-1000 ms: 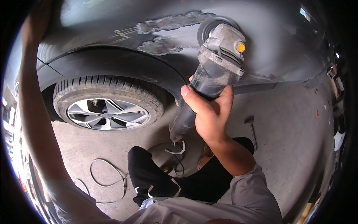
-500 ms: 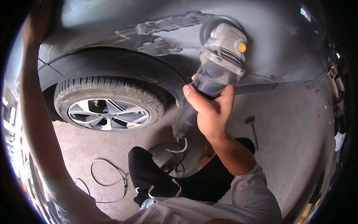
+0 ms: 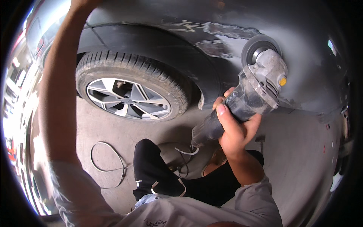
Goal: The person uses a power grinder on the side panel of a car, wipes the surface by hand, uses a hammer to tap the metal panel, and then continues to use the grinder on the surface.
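My right hand (image 3: 237, 133) is wrapped round the black body of an angle grinder (image 3: 269, 70), thumb on top. Its grey metal head has a yellow button, and its round disc (image 3: 248, 51) is at the grey car panel (image 3: 306, 56), just below and right of two rough, bare patches (image 3: 230, 30). Whether the disc touches the panel I cannot tell. My left arm (image 3: 60, 94) reaches up along the left side to the car. Only the wrist end of my left hand (image 3: 85, 3) shows at the top edge; its fingers are out of view.
Below the dark wheel arch stands the car's wheel (image 3: 128, 99), with a silver and black rim. A looped cable (image 3: 107, 143) lies on the concrete floor at left, and a pale cord (image 3: 188, 153) hangs from the grinder's rear. My bent knee (image 3: 145, 151) is below. A hammer-like tool (image 3: 260, 140) lies right.
My view has shifted, so the wheel sits higher and farther right. The grinder has moved right and down with my right hand, and more of its disc shows.
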`<state>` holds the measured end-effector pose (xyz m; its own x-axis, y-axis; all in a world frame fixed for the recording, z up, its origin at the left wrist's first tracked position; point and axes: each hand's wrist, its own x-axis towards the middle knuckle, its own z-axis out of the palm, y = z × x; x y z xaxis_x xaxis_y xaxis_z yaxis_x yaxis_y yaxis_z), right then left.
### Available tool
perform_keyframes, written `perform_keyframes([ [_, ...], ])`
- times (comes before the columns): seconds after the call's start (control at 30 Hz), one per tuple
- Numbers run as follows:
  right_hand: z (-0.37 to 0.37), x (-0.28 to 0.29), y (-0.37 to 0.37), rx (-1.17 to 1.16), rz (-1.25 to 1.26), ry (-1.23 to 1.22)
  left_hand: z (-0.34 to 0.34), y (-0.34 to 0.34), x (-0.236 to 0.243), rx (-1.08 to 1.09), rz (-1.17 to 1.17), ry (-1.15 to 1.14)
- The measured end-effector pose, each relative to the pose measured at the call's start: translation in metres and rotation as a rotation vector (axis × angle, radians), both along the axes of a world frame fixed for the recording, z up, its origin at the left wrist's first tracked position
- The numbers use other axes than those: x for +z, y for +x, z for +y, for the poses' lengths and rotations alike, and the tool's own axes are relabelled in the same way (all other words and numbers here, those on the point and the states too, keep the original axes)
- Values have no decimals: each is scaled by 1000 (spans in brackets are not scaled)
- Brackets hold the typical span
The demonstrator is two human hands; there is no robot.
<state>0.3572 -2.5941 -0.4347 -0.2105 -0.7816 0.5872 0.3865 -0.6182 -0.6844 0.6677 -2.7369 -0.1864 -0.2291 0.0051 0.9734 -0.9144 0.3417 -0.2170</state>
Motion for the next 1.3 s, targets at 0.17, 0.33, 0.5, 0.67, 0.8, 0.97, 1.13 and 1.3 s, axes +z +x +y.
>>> perform_keyframes([
  [0.17, 14, 10, 6, 110, 153, 119, 122, -2, -141, -71, 126, 245],
  [0.33, 20, 14, 28, 283, 266, 185, 214, -114, -310, -862, 496, 1088],
  [0.5, 22, 20, 48, 469, 284, 216, 227, -134, -302, -1184, 970, 1201],
  [0.67, 17, 28, 67, 492, 338, 258, 233, -125, -310, -1214, 1116, 1127],
  [0.8, 20, 39, 76, 547, 286, 237, 234, -118, -297, -1157, 1051, 1105],
  [0.97, 27, 51, 74, 506, 319, 294, 228, -119, -287, -1122, 973, 1072],
  [1.13, 28, 64, 70, 403, 395, 306, 230, -127, -274, -1150, 988, 1103],
  [1.3, 30, 80, 71, 483, 382, 361, 240, -127, -257, -1128, 975, 1078],
])
